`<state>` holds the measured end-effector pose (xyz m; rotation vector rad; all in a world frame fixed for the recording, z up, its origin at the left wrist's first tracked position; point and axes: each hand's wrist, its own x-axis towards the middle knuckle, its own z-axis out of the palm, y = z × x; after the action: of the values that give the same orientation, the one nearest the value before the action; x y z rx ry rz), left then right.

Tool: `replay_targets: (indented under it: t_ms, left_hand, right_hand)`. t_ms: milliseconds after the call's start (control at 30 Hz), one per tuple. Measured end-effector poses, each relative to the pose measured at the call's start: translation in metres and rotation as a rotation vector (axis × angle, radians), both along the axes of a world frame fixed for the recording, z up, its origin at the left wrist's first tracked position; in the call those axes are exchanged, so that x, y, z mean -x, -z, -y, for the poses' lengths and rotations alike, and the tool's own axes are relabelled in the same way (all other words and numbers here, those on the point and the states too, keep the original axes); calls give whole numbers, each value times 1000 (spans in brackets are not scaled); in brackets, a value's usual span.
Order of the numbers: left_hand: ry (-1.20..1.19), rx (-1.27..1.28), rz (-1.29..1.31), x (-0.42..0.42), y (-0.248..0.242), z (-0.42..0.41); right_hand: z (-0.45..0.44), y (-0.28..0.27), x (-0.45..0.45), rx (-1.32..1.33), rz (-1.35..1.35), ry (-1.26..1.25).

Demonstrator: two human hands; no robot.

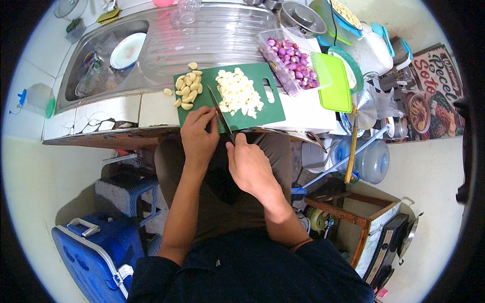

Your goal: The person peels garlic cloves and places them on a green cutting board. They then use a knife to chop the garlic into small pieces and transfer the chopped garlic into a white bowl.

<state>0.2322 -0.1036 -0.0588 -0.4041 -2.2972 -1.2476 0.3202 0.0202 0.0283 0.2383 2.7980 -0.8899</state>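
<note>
My right hand (250, 163) grips a kitchen knife (222, 113) by its handle, with the blade pointing away over a green cutting board (265, 115). Beside the blade, the fingertips of my left hand (199, 130) are drawn together at the board's near edge; whether they pinch a small piece cannot be seen. Peeled whole garlic cloves (187, 89) are heaped on the board's left side, and one lies off it on the tile. To the right of the blade spreads a pile of cut garlic (238, 91).
A clear plastic box of peeled shallots (291, 62) stands against the board's right side, near a lime-green lid (333, 83). At left is a steel sink (68, 83) holding a plate (128, 51). The tiled counter edge (106, 123) is cracked. A yellow-handled utensil (351, 155) overhangs at right.
</note>
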Motion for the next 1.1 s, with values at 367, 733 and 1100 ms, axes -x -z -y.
replay_targets:
  t_ms: [367,733,1100]
  left_hand:
    - [5,-137,191,1,-4,-3]
    - [81,120,53,1,-10,2]
    - [96,41,133,3,-15,10]
  right_hand:
    - [-4,27,30,8,-2,5]
    - [-31,15,8,165,-46,31]
    - [-10,9,5,56,-8,39]
